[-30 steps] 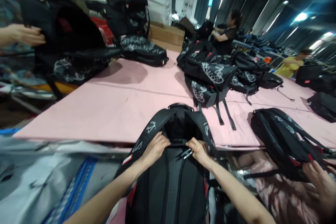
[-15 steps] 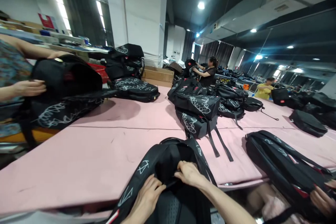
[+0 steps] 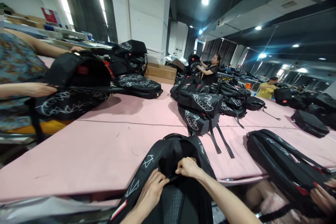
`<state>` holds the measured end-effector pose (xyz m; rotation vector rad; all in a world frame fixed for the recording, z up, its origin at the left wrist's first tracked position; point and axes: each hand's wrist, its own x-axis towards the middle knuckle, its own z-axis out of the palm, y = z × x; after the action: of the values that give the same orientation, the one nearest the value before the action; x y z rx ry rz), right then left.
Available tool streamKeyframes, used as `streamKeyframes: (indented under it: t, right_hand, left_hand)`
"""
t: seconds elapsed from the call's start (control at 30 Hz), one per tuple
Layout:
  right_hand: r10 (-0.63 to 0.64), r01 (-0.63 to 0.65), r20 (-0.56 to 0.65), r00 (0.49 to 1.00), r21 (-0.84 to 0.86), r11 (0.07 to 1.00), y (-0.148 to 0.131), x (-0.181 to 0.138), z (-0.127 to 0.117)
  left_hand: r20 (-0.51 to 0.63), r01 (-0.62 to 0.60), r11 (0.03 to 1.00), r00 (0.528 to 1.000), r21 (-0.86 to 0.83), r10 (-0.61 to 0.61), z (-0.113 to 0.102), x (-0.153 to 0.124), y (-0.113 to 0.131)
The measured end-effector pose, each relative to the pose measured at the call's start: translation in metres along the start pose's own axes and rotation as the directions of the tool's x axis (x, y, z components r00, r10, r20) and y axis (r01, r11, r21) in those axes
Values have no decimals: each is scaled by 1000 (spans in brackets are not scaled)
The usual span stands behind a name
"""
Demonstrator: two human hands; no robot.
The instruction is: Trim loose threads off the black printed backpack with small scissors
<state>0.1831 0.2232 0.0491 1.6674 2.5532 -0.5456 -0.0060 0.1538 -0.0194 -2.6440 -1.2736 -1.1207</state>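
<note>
A black backpack (image 3: 172,204) with white scribbled lines on its straps lies in front of me, its top over the pink table edge. My left hand (image 3: 154,185) rests on the left strap side, fingers closed on the backpack's edge near the opening. Across from it, my right hand (image 3: 187,167) is curled into a pinch at the dark upper opening, gripping the fabric there. The exact bit of cloth or zip between those fingers is hidden.
Stacked black backpacks (image 3: 201,106) stand on the pink table (image 3: 86,154) ahead. At left, a person (image 3: 21,73) handles an open backpack (image 3: 76,94). Another person's hand (image 3: 321,197) touches a backpack (image 3: 283,161) at right. A cardboard box (image 3: 161,73) sits behind.
My view has shifted slightly. Both my hands stay on the backpack, the right one curled tighter. The person at left has turned the open backpack further upright and toward the right.
</note>
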Motion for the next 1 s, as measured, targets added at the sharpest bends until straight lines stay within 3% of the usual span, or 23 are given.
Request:
streamKeyframes:
  t: [0.3,0.63,0.9,1.0]
  right_hand:
    - [28,-26,-33,999,73,997,-5,1,14]
    - [57,-49,-59,997,127,991,-1,-3,10]
    - [211,-129,-178,961,386,913,-1,-10,9]
    - [258,-153,-167,952,471,869,1,-7,7]
  left_hand:
    - [-23,-6,1000,1000,21,7,2,2,0]
    - [9,-15,999,1000,47,14,2,4,-1]
    - [61,16,1000,998,15,-16,0,2,-2]
    - [147,123,991,980,58,-130,-3,13,1]
